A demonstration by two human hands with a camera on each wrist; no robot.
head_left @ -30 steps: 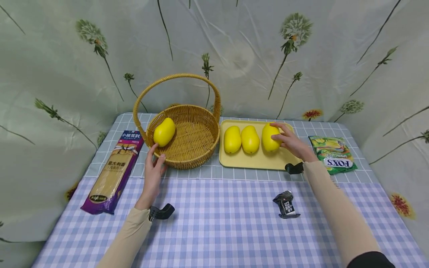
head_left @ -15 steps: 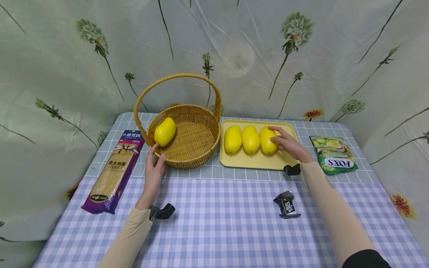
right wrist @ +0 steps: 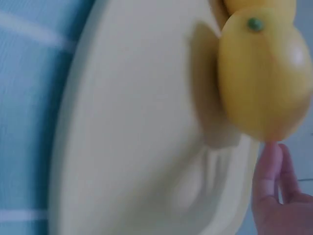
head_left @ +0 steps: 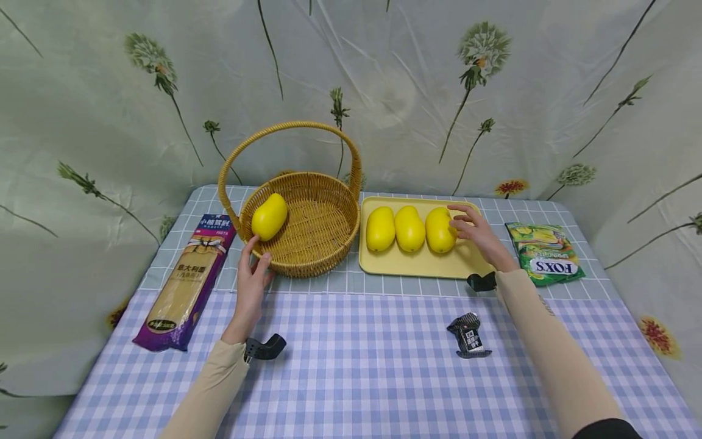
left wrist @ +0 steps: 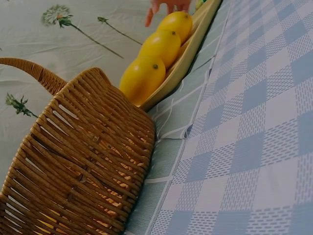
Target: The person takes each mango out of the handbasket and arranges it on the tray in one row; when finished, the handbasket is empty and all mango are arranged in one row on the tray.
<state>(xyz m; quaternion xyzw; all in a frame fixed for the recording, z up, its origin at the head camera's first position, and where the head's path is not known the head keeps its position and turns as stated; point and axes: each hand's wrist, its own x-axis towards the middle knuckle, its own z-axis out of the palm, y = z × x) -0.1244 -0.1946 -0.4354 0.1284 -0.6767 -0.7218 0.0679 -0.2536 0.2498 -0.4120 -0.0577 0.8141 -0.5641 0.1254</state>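
Observation:
Three yellow mangoes stand in a row on a pale yellow tray (head_left: pixel 406 264): a left one (head_left: pixel 381 229), a middle one (head_left: pixel 409 228) and a right one (head_left: pixel 440 230). My right hand (head_left: pixel 479 236) is beside the right mango, its loosely bent fingers at the fruit's right side; in the right wrist view fingertips (right wrist: pixel 272 152) are right at its end. Another mango (head_left: pixel 269 217) lies at the left inside a wicker basket (head_left: pixel 315 268) with a tall handle. My left hand (head_left: pixel 252 283) rests its extended fingers against the basket's front left rim.
A purple pasta packet (head_left: pixel 186 280) lies left of the basket. Right of the tray is a green FOX'S bag (head_left: pixel 545 253). A small black wrapped packet (head_left: pixel 469 335) sits on the checked cloth (head_left: pixel 351 366) in front. A flower-printed curtain (head_left: pixel 395 91) hangs behind.
My right hand moved the right mango leftward against the middle one, then drew back slightly to the right and loosened from it. My left hand and the basket have stayed put.

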